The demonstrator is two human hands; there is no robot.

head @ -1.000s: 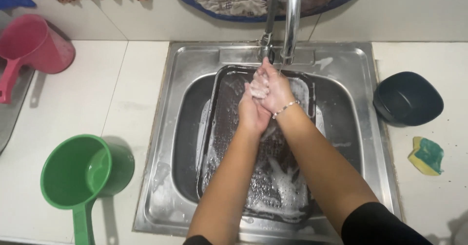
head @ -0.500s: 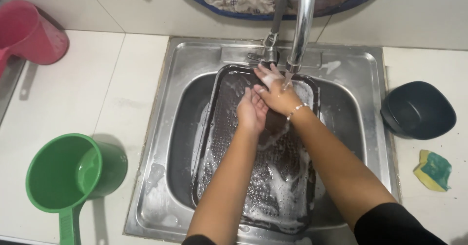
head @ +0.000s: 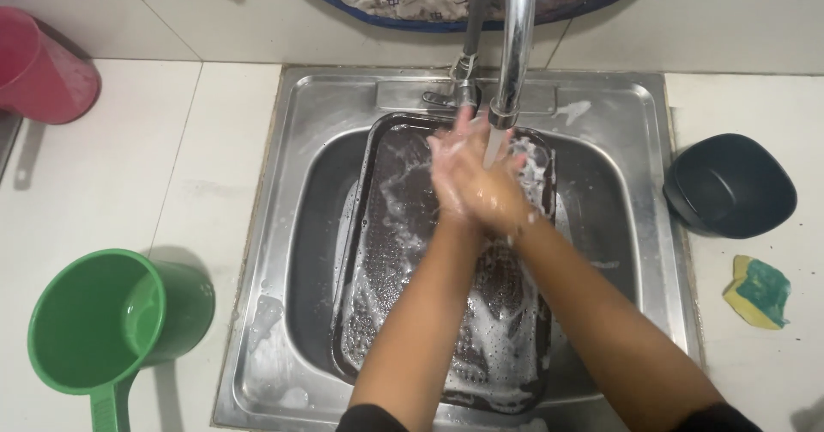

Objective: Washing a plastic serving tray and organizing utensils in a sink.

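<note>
Hands meet under the tap [head: 515, 45]: the left hand [head: 459, 170] and the right hand [head: 498, 196] are pressed palm to palm, soapy, with the stream of water falling onto them just below the spout. Neither hand clamps on anything; the fingers lie loosely together against the other hand, holding only suds.

Below them a dark tray [head: 403, 252] lies in the steel sink [head: 300, 140], streaked with foam and water along its floor and near rim. The hands hover above its far end and do not touch it, as far as the view shows.

On the counter to the left stands a green dipper [head: 112, 329] with a little water in it, and at the far left corner a pink jug [head: 43, 71]. To the right sit a dark bowl [head: 730, 183] and, near it, a yellow-green sponge [head: 755, 290], both well apart from the hands.

The step in hand looks like rinsing lather off the hands, with the tray already soaped and lying unrinsed. Foam clings to the knuckles and wrists, so I judge the rinse is partly done. A next move would call for turning the hands so the water reaches their backs and wrists, keeping them under the narrow stream, and a firm grip if the wet, slippery tray is lifted.
</note>
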